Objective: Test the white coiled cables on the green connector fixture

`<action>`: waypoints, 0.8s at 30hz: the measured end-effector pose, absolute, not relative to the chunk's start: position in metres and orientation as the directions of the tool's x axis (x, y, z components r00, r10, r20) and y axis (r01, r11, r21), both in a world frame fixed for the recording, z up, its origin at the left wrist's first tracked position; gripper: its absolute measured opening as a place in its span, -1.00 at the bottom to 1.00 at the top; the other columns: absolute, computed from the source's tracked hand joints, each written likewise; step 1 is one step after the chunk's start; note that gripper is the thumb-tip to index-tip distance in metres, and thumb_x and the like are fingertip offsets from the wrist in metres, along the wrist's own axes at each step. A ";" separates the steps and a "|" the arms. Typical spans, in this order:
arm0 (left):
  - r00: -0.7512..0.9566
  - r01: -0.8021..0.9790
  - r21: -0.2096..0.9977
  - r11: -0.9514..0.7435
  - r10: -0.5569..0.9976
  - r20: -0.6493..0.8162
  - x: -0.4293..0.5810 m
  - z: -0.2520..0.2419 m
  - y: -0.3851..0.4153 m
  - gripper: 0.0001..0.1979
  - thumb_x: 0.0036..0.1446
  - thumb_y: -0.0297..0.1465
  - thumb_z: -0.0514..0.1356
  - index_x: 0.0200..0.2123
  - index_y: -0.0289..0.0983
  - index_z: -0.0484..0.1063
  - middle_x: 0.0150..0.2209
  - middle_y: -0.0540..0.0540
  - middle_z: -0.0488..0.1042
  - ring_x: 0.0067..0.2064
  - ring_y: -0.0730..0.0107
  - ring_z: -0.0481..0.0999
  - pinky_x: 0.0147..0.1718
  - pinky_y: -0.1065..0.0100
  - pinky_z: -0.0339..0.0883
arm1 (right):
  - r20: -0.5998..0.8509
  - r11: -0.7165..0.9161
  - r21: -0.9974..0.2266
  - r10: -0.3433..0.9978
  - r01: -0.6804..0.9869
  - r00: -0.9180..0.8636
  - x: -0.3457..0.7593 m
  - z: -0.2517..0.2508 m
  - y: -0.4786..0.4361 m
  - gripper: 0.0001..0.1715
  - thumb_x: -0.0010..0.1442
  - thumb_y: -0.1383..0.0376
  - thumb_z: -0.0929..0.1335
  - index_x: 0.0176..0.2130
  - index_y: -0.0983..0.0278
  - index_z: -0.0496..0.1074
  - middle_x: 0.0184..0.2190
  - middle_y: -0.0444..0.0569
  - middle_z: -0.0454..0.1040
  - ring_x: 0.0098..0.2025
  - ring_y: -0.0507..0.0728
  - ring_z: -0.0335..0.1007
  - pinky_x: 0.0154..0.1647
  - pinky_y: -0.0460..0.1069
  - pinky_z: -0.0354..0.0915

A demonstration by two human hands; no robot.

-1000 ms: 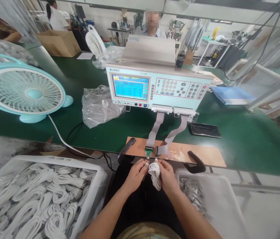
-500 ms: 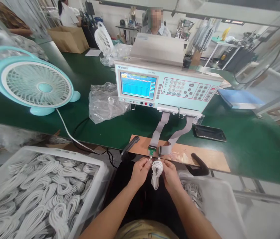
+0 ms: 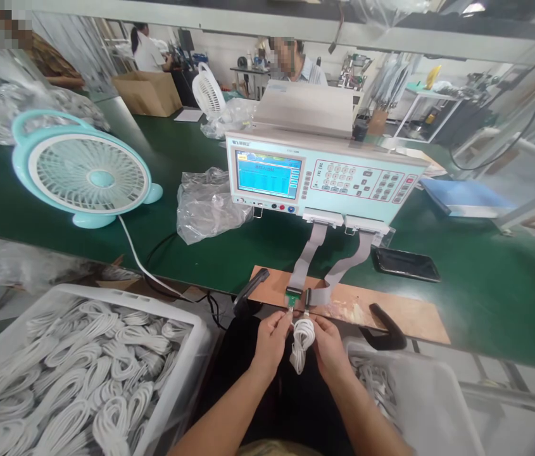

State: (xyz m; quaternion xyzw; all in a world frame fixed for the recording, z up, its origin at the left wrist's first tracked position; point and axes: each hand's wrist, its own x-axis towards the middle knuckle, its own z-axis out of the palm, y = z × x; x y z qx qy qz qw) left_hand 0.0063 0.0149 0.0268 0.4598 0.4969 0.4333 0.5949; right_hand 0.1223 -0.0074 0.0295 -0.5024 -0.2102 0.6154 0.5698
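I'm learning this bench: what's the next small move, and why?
Perhaps a gentle push: the left hand pinches the white cable near the green board, the right hand pinches it near the black connector, and I can't tell if it's fully plugged in.

Cable plug (image 3: 290,311) partly hidden by left grip (image 3: 271,339), screen text (image 3: 267,177) illegibly small.

Printed near the top left corner of the tester (image 3: 309,161): a brand mark (image 3: 241,143), too small to read. Likewise illegible: a small code (image 3: 292,151) along the top edge, screen (image 3: 270,182) text, keypad (image 3: 339,178) legends.
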 end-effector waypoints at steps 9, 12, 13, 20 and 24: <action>-0.016 -0.102 0.985 0.139 0.990 -0.141 0.019 0.018 0.009 -0.70 0.08 -0.22 0.09 -0.49 -0.34 0.40 -0.54 0.01 0.36 -0.45 0.46 0.31 -0.42 0.46 0.20 | -0.372 -0.254 -0.832 0.915 -0.493 0.155 0.124 0.022 -0.008 -0.70 -0.11 0.17 0.46 -0.36 0.29 0.53 -0.50 -0.07 0.50 -0.49 0.04 0.30 -0.46 -0.09 0.16; -0.069 -0.162 0.972 0.168 0.981 -0.181 0.026 0.015 0.007 -0.71 0.07 -0.23 0.10 -0.47 -0.34 0.42 -0.56 0.02 0.35 -0.47 0.48 0.31 -0.45 0.48 0.20 | -0.374 -0.260 -0.828 0.917 -0.497 0.142 0.125 0.024 -0.009 -0.69 -0.12 0.17 0.46 -0.34 0.31 0.53 -0.51 -0.07 0.51 -0.49 0.05 0.31 -0.47 -0.09 0.17; -0.077 -0.183 0.967 0.178 0.978 -0.195 0.029 0.015 0.007 -0.72 0.06 -0.23 0.10 -0.47 -0.33 0.43 -0.56 0.02 0.35 -0.48 0.48 0.31 -0.45 0.48 0.20 | -0.375 -0.263 -0.827 0.917 -0.497 0.138 0.125 0.025 -0.009 -0.70 -0.11 0.18 0.46 -0.34 0.31 0.53 -0.51 -0.07 0.51 -0.48 0.06 0.32 -0.47 -0.09 0.18; -0.149 -0.292 0.937 0.192 0.959 -0.243 0.038 0.023 0.005 -0.67 0.04 -0.17 0.11 -0.48 -0.34 0.43 -0.55 -0.01 0.37 -0.48 0.45 0.34 -0.46 0.47 0.22 | -0.424 -0.316 -0.813 0.897 -0.489 0.127 0.128 0.027 -0.008 -0.71 -0.13 0.19 0.47 -0.36 0.31 0.53 -0.48 -0.06 0.52 -0.42 0.10 0.39 -0.39 -0.05 0.26; -0.148 -0.332 0.927 0.172 0.962 -0.232 0.042 0.026 0.003 -0.61 0.06 -0.12 0.07 -0.48 -0.36 0.42 -0.54 -0.04 0.38 -0.47 0.46 0.33 -0.44 0.46 0.22 | -0.443 -0.328 -0.834 0.877 -0.444 0.185 0.133 0.018 -0.007 -0.69 -0.21 0.20 0.49 -0.40 0.28 0.52 -0.45 -0.06 0.53 -0.39 0.13 0.41 -0.37 -0.03 0.30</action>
